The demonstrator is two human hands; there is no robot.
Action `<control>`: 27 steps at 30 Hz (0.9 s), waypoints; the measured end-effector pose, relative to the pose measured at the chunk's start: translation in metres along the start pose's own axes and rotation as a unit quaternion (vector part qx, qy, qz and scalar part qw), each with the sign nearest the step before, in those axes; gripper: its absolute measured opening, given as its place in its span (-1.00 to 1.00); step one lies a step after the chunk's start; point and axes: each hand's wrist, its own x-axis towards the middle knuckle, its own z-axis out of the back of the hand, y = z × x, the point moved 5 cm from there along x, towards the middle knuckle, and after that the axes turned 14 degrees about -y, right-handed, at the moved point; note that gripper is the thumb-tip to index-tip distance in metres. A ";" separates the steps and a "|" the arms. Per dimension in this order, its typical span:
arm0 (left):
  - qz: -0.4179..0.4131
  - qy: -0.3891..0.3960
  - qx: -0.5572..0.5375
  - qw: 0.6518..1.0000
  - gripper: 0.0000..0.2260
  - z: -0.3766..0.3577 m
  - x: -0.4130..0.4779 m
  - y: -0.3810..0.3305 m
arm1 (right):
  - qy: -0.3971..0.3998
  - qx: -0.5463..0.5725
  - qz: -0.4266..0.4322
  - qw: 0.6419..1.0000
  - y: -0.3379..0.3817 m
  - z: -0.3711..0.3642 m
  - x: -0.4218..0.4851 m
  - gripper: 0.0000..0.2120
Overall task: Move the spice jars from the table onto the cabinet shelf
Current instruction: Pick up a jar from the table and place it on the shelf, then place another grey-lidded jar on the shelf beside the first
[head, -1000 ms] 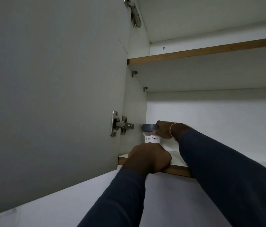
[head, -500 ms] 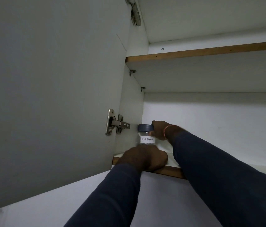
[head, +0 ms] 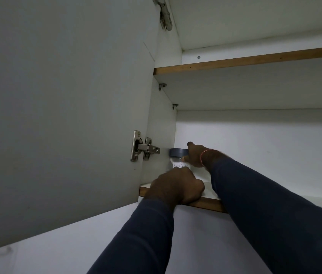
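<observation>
A clear spice jar (head: pixel 178 159) with a blue-grey lid and a white label reading "Black Pepper" stands upright in the far left corner of the lower cabinet shelf (head: pixel 205 204). My right hand (head: pixel 196 156) reaches deep into the cabinet and wraps the jar's right side, fingers over the lid. My left hand (head: pixel 176 187) is curled over the shelf's front wooden edge, just in front of the jar, hiding the jar's base. Both arms wear dark blue sleeves.
The open cabinet door (head: pixel 57 115) fills the left side, with a metal hinge (head: pixel 144 148) beside the jar. An upper shelf (head: pixel 235 63) with a wooden edge spans above. The white back wall (head: pixel 265 151) shows to the right.
The view has shifted slightly. My right hand stays on the jar in the corner and my left hand keeps its hold on the shelf edge.
</observation>
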 end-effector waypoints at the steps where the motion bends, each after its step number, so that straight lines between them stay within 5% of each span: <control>1: -0.006 -0.014 0.000 1.000 -0.70 0.002 -0.001 0.001 | -0.013 0.006 -0.011 1.000 0.001 0.004 -0.004 -0.50; 8: -0.090 -0.211 -0.053 0.972 -0.74 0.021 -0.025 -0.002 | -0.099 -0.084 0.017 0.991 -0.006 0.053 -0.079 -0.68; 15: -0.063 -0.250 0.015 0.966 -0.62 0.032 -0.052 -0.012 | -0.039 -0.053 0.021 0.998 -0.021 0.125 -0.212 -0.55; 19: -0.142 -0.319 -0.090 0.933 -0.67 0.015 -0.121 -0.037 | -0.130 -0.036 0.091 0.987 -0.023 0.137 -0.310 -0.67; 22: -0.181 -0.264 -0.271 0.908 -0.77 -0.042 -0.234 -0.048 | -0.101 0.041 0.096 0.989 -0.039 0.102 -0.412 -0.68; 27: 0.032 -0.027 -0.322 0.946 -0.80 -0.184 -0.447 -0.024 | 0.100 0.153 -0.141 0.973 -0.086 0.001 -0.593 -0.62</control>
